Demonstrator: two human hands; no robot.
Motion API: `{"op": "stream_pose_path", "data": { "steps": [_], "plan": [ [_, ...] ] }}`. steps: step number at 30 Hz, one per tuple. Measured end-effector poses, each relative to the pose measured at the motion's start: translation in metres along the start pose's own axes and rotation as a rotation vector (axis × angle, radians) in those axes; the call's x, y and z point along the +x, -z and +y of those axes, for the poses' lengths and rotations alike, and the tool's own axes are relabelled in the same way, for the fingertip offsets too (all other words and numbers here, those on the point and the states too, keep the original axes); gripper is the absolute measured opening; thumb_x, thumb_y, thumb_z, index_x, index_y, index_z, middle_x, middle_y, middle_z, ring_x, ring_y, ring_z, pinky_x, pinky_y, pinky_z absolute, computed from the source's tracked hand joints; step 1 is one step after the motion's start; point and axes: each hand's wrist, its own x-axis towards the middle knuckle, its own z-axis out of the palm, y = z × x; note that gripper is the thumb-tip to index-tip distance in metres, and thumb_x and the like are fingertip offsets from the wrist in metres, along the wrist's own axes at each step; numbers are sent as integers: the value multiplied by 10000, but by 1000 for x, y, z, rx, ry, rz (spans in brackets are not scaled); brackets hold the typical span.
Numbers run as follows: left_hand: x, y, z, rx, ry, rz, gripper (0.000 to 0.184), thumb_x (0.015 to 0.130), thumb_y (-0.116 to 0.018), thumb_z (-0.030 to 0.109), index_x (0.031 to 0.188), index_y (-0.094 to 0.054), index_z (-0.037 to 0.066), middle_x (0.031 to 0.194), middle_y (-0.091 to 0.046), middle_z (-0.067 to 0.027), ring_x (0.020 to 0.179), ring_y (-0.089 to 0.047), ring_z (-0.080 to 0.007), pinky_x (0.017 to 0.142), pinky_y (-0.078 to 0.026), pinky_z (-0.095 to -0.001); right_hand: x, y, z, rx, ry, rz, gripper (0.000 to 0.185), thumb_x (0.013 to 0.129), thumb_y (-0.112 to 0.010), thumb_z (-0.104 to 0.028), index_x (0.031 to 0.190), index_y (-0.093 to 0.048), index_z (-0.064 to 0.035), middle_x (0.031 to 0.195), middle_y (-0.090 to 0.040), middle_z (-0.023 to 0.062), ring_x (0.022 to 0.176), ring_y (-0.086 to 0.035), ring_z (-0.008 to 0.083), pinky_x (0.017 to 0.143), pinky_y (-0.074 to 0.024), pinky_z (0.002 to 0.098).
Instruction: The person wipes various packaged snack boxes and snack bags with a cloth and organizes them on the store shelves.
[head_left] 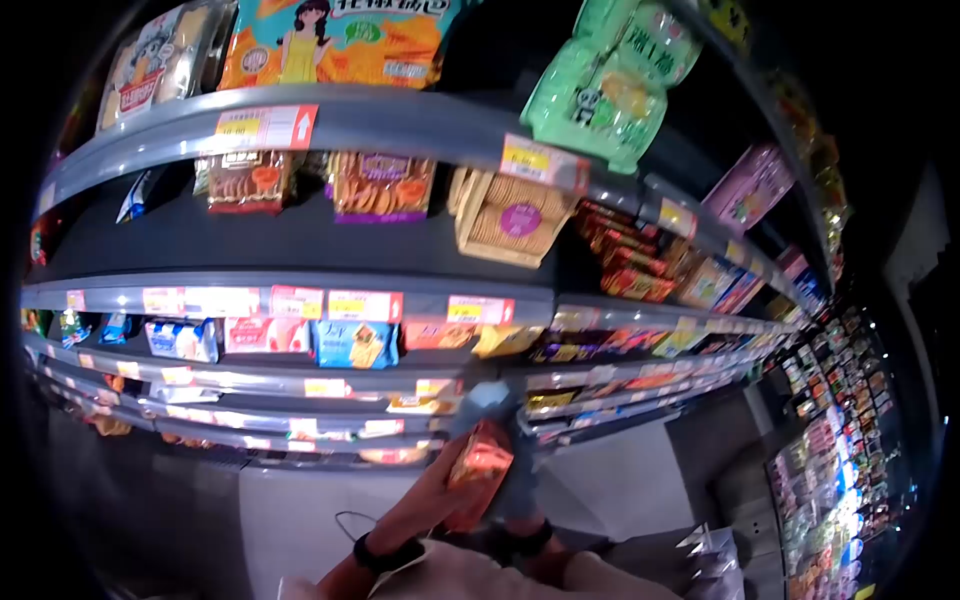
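Note:
My left hand (428, 497), with a dark band at its wrist, is closed around a shiny red snack packet (484, 458). The packet is held low in front of my body, beyond my light-coloured clothing. My right wrist (535, 540) also carries a dark band and shows just right of the packet. The right hand's fingers are lost in shadow and blur, so whether they touch the packet cannot be made out. A blurred grey shape (490, 400) lies just beyond the packet, before the lower shelves.
Store shelves (300, 250) with price tags curve across the front. They hold an orange snack bag (345, 60), a green panda bag (615, 85), a biscuit pack (510, 215) and a blue cracker pack (355, 343). A brightly lit product display (830, 480) stands right, above a tiled floor (620, 470).

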Motion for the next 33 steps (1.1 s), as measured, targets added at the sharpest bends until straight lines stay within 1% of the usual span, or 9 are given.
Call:
{"op": "stream_pose_path", "data": {
  "steps": [2, 5, 7, 10, 13, 17, 22, 25, 33],
  "plan": [
    [4, 9, 8, 45, -13, -71, 661, 968, -614, 174, 1535, -299, 45, 1432, -451, -96, 1322, -411, -191, 1113, -322, -334, -3, 2, 6, 123, -92, 67, 409, 1016, -559, -251, 1348, -477, -26, 1245, -571, 46, 1104, -551, 125, 965, -478, 284],
    [-1, 7, 9, 20, 148, 109, 560, 1007, -554, 183, 1518, -348, 83, 1196, -641, -154, 963, -642, -195, 832, -517, -359, 1, -4, 11, 298, -213, 107, 386, 1025, -543, -273, 1322, -490, -32, 1228, -574, 37, 1084, -553, 119, 953, -480, 280],
    [-3, -1, -8, 562, -1, 366, 544, 1009, -505, 187, 1515, -322, 109, 847, -665, -258, 678, -656, -383, 672, -518, -485, 9, -10, 17, 423, -298, 127, 373, 1031, -532, -288, 1305, -499, -36, 1216, -575, 31, 1070, -554, 115, 946, -482, 277],
    [-7, -8, -3, 574, 91, 409, 571, 999, -501, 188, 1521, -292, 85, 824, -656, -268, 692, -636, -451, 676, -511, -501, 27, -19, 34, 506, -341, 174, 359, 1040, -516, -309, 1279, -513, -42, 1198, -578, 22, 1050, -555, 108, 934, -484, 272],
    [-9, -14, -23, 809, -354, 507, 584, 991, -526, 187, 1508, -298, 41, 985, -659, -277, 823, -654, -456, 721, -529, -481, 28, -25, 33, 317, -260, 175, 357, 1056, -478, -334, 1261, -527, -46, 1181, -590, 18, 1039, -564, 108, 923, -490, 269],
    [-11, 17, -34, 157, -145, 453, 497, 1068, -444, 217, 1490, -314, -9, 1364, -483, -118, 1240, -473, -180, 1063, -378, -315, 24, -34, -8, 435, -341, 49, 407, 1077, -413, -362, 1285, -531, -33, 1187, -621, 43, 1081, -583, 121, 919, -504, 280],
    [-11, 24, -30, -171, -113, 570, 503, 1091, -351, 294, 1517, -244, 51, 1369, -470, -126, 1178, -503, -186, 991, -433, -312, -7, -40, 25, -258, -78, -42, 426, 1057, -465, -322, 1377, -431, -43, 1297, -546, 52, 1123, -564, 151, 1006, -466, 310],
    [-9, 18, -36, -376, -77, 823, 542, 1073, -370, 229, 1561, -158, 124, 1144, -548, -90, 895, -578, -156, 745, -504, -277, -27, -41, 44, -119, -122, -306, 442, 1025, -518, -291, 1378, -442, -37, 1327, -533, 58, 1161, -541, 156, 1037, -438, 316],
    [-33, 27, -7, -65, 175, 666, 723, 975, -544, 205, 1542, -122, 52, 1311, -455, -126, 1180, -497, -203, 1005, -423, -368, 41, -67, 14, -9, -42, -434, 594, 917, -688, -268, 1411, -459, -30, 1382, -536, 112, 1237, -527, 192, 1071, -411, 343]
  ]
}}
